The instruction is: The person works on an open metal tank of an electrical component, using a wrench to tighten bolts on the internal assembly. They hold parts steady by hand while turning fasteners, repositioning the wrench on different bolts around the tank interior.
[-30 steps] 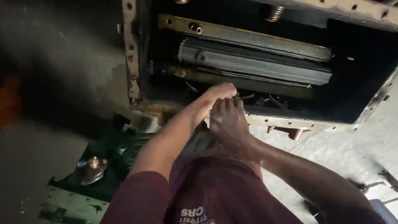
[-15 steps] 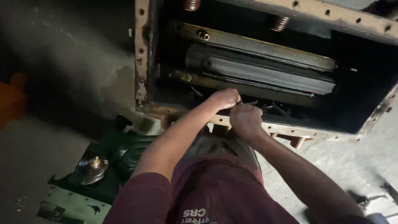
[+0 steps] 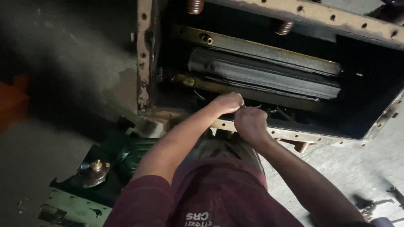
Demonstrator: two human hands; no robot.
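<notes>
Both my hands reach over the near rim of a rusty open metal tank (image 3: 143, 63). My left hand (image 3: 227, 102) is closed, knuckles up, just inside the rim. My right hand (image 3: 250, 122) is closed beside it, touching it. Between them they seem to grip a small thin part, mostly hidden by the fingers. Inside the tank lies a dark laminated core (image 3: 265, 73) between two brass-coloured clamp bars (image 3: 269, 50), with dark wires (image 3: 286, 113) under the hands.
Two copper-coloured ribbed bushings (image 3: 195, 6) stand at the tank's far wall. A green metal piece with a brass stud (image 3: 94, 168) lies at lower left. Small tools (image 3: 374, 206) rest on the concrete floor at lower right. An orange object (image 3: 12, 101) sits far left.
The view has shifted, so the tank sits lower and nearer. My hands stay clasped together at the tank's near rim, moved slightly right along it.
</notes>
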